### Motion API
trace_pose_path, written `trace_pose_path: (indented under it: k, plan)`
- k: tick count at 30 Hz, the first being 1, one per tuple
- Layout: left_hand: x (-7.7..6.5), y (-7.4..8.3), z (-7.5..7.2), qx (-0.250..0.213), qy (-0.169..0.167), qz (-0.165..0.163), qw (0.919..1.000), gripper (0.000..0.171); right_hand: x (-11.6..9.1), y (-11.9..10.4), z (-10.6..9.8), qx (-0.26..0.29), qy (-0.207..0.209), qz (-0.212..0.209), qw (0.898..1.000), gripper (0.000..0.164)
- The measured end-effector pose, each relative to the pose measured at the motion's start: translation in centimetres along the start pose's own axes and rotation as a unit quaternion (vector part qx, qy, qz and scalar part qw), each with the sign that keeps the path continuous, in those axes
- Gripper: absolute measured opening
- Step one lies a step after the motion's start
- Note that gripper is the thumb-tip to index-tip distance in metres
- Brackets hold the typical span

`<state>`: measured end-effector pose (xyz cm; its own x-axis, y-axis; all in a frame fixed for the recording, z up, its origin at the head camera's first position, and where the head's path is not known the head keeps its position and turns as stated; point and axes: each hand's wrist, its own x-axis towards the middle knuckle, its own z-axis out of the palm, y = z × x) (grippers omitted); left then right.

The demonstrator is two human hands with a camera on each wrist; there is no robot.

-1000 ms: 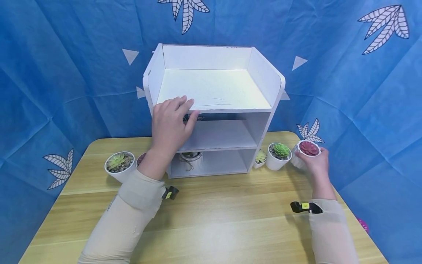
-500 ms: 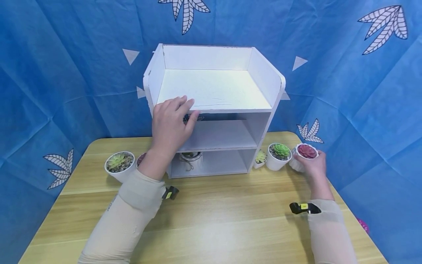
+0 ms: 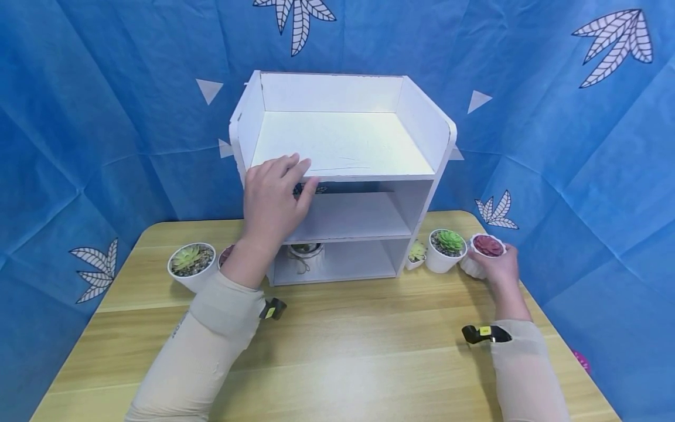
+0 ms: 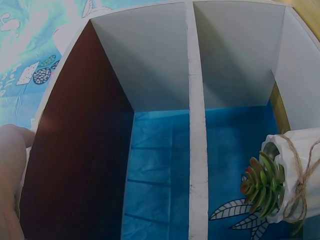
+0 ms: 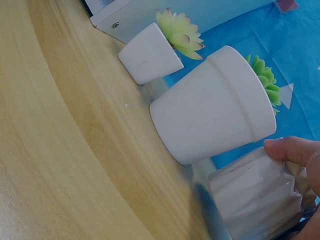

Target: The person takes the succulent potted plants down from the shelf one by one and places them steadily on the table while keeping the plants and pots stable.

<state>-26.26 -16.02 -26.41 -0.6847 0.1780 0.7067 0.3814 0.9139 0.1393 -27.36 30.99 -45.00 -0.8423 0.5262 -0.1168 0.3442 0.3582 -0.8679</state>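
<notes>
In the head view my left hand (image 3: 274,199) rests on the front edge of the top board of a white shelf unit (image 3: 343,140), its fingers lying over the board. The left wrist view shows part of that hand at the board's edge. My right hand (image 3: 502,268) grips a ribbed white pot with a dark red succulent (image 3: 487,246), thumb at the rim in the right wrist view. That pot is right at the tabletop, beside a smooth white pot with a green succulent (image 3: 445,252). Beyond it, against the unit's side, is a small pot with a pale succulent (image 3: 416,253).
A white pot with a twine bow (image 4: 300,175) stands in the unit's lower compartment. Left of the unit is a pot with a yellow-green succulent (image 3: 191,261); another pot (image 3: 225,255) is partly hidden behind the left forearm. Blue patterned cloth (image 3: 132,117) hangs behind the wooden table (image 3: 337,351).
My right hand has moved slightly left and down with the red succulent's pot, bringing it closer to the green succulent's pot. The left hand has stayed still on the shelf unit.
</notes>
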Motion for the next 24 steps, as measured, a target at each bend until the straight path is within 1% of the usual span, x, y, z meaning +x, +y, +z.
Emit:
trace_pose_path:
  k: [3,6,10,17,24]
  plan:
    - [0.01,0.08,-0.06,0.002,0.0,0.001,1.0,0.048,-0.09,0.01,0.12,0.003,-0.003,0.007,1.0,0.104]
    - [0.01,0.14,-0.1,0.004,-0.001,0.001,1.0,0.047,-0.14,0.05,0.25,0.019,-0.006,0.011,1.0,0.104]
    - [0.02,0.17,-0.1,0.004,-0.002,0.001,1.0,0.047,-0.16,0.22,0.36,0.025,-0.009,0.007,1.0,0.104]
    - [0.01,0.23,-0.05,0.003,-0.003,0.0,1.0,0.048,0.09,0.8,0.39,0.006,-0.019,0.016,1.0,0.108]
    - [0.02,0.22,-0.03,0.004,0.0,0.0,1.0,0.047,0.02,0.58,0.54,0.001,-0.022,0.013,1.0,0.109]
